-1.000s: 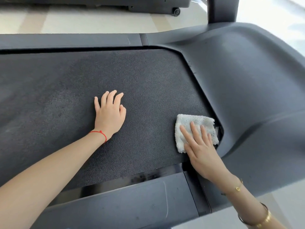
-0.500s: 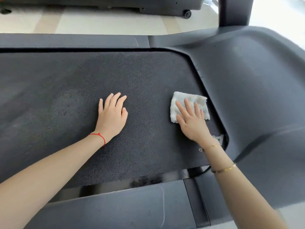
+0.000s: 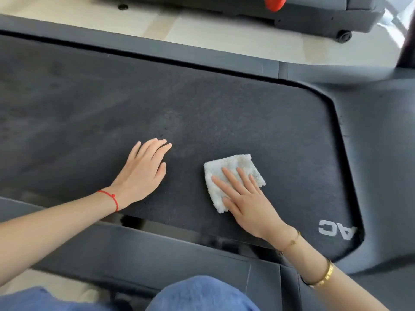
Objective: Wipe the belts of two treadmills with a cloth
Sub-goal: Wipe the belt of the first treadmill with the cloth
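Belt (image 3: 202, 113): dark, textured, running left to right across the middle of the view; its right end curves in under the grey cover (image 3: 381, 142).
Cloth (image 3: 233, 167): small, white, fluffy, folded; lies flat on the belt, right of centre and towards the near edge, well short of the cover.
Right hand (image 3: 244, 200): palm down on the cloth's near half, fingers (image 3: 230, 178) straight and slightly spread, pressing it onto the belt; the thumb lies on the belt at the cloth's near corner. Nothing is pinched.
Left hand (image 3: 141, 173): flat on the bare belt just left of the cloth, apart from it; fingers straight and close together, thumb tucked alongside, holding nothing.
Thread (image 3: 110, 197): red, round the left wrist.
Bracelets: a thin gold chain (image 3: 292, 240) at the right wrist and a wider gold bangle (image 3: 323, 277) farther up the forearm.
Letters (image 3: 334, 230): white, printed on the belt's near right corner, seen upside down.
Near rail (image 3: 157, 254): dark grey, along the belt's near side, with a glossy black strip between it and the belt.
Far rail (image 3: 157, 50): dark grey, along the belt's far side.
Knees (image 3: 202, 292): in blue fabric at the bottom edge.
Floor (image 3: 202, 30): pale, beyond the far rail.
Second treadmill (image 3: 292, 12): dark base at the top right, on the floor, with a small wheel (image 3: 344, 36) and something red (image 3: 274, 2) at the top edge.
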Demonstrator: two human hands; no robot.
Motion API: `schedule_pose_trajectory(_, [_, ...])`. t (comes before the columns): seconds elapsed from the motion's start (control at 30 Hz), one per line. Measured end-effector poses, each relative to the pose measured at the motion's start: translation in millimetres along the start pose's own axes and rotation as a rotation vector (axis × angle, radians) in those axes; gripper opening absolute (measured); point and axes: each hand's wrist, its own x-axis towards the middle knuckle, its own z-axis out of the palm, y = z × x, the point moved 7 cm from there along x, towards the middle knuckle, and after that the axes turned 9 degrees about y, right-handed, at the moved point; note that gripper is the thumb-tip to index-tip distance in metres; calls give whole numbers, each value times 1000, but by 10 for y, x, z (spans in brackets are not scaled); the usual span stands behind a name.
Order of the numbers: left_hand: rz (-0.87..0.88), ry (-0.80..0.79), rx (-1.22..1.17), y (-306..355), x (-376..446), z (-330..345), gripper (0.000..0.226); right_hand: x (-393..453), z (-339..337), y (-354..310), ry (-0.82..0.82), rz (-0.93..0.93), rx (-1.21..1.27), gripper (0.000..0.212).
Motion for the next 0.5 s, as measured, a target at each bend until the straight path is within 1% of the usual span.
schedule_pose_trajectory(0.13, [-64,30,29,-363,-88,-155,51,658,-80,190,29,181,14,51])
schedule_pose_trajectory(0.23, [-43,35,47,-666,-117,-192,50,1190,-29,1,42,254,0,51])
schedule_pose_trajectory(0.33, [1,50,67,-1016,-128,-270,49,1472,128,-487,46,207,-17,52])
schedule_pose_trajectory(0.43, [30,25,71,-1457,-139,-296,51,1442,355,-1176,53,66,-23,52])
schedule_pose_trajectory(0.5, [9,13,65,-1706,-165,-297,52,1308,447,-1451,45,-23,-35,52])
